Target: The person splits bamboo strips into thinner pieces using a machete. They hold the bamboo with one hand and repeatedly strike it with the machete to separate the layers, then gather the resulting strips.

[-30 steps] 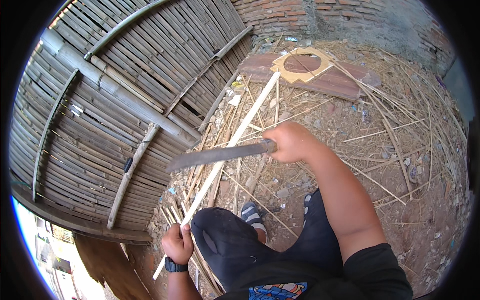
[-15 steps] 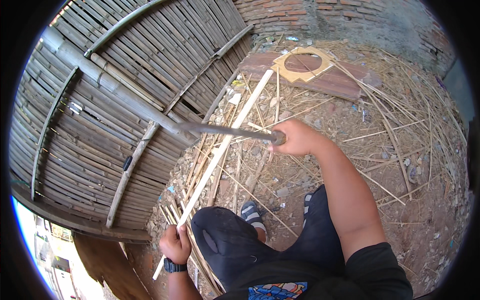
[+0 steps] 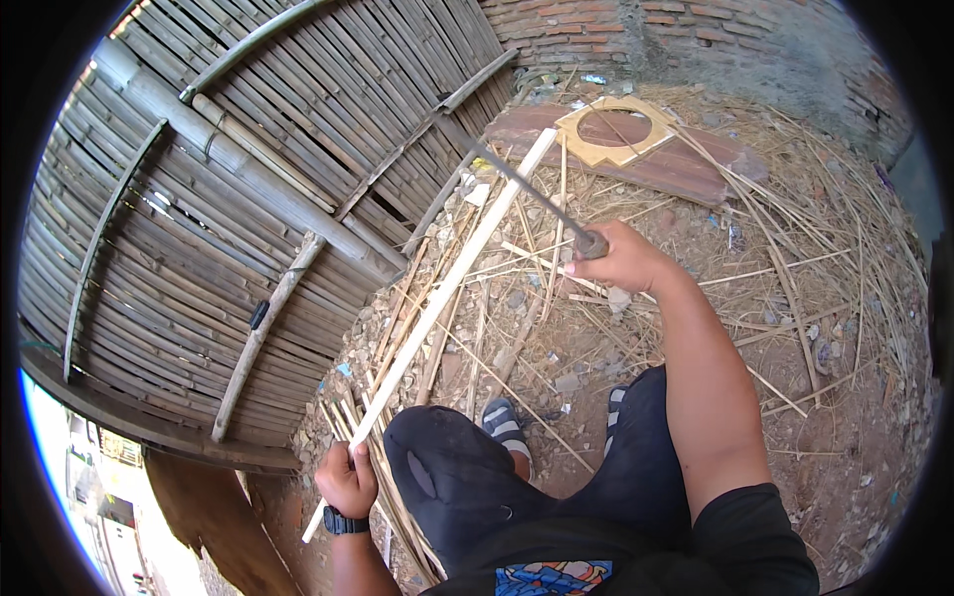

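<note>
A long pale bamboo strip (image 3: 449,288) slants from beside my left knee up toward the far brown board. My left hand (image 3: 345,481), with a watch on the wrist, is closed around its near end, and a short tail sticks out below the fist. My right hand (image 3: 628,260) grips the wooden handle of a machete (image 3: 517,181). The long dark blade points away to the upper left, seen nearly edge-on and a little blurred. It crosses in front of the strip's far part; whether they touch I cannot tell.
A brown board (image 3: 696,177) lies ahead, with a yellowish wooden piece (image 3: 586,149) with a round hole on it. Thin split strips (image 3: 785,248) litter the rubble ground. A bamboo slat wall (image 3: 248,199) stands left, a brick wall (image 3: 686,40) behind. More strips lie beside my left leg.
The machete has swung from pointing left to pointing up and left, and my right hand has shifted slightly right. My left hand keeps its hold on the strip.
</note>
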{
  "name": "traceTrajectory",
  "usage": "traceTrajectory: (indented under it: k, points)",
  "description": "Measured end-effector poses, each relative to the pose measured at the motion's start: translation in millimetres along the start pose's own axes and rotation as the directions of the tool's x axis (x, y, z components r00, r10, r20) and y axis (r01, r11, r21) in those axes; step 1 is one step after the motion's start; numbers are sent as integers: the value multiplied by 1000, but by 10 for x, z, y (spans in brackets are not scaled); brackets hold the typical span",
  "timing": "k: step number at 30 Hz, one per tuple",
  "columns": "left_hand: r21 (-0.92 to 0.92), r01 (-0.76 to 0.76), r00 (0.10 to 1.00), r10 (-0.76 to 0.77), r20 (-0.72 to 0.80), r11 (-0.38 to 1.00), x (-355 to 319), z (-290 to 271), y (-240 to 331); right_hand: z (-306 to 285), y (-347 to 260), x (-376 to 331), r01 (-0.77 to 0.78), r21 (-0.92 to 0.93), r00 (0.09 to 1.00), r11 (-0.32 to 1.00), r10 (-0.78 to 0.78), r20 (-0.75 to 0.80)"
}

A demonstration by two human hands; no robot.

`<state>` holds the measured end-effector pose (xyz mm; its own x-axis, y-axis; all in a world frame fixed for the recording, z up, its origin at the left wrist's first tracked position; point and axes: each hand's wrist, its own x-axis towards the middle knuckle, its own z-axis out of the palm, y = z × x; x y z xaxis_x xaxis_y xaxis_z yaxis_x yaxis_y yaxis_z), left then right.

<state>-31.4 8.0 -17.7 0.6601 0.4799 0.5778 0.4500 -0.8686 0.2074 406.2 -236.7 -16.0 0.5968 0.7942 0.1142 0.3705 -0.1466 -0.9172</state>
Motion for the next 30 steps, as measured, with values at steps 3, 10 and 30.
traceTrajectory:
  k: [3, 10, 30]
  points:
    - [-26, -4, 1000, 4, 15, 1000, -19, -4, -42, -16, -14, -54, -154, 294, 982, 943, 115, 147]
    - [-92, -4, 1000, 4, 2, 996, 45, 74, -13, 382, -97, -18, 211, 155, 945, 965, -242, 221]
    - [-49, -10, 999, 12, 44, 999, -26, 20, -79, 319, -89, 8, -94, 161, 939, 982, 34, 342]
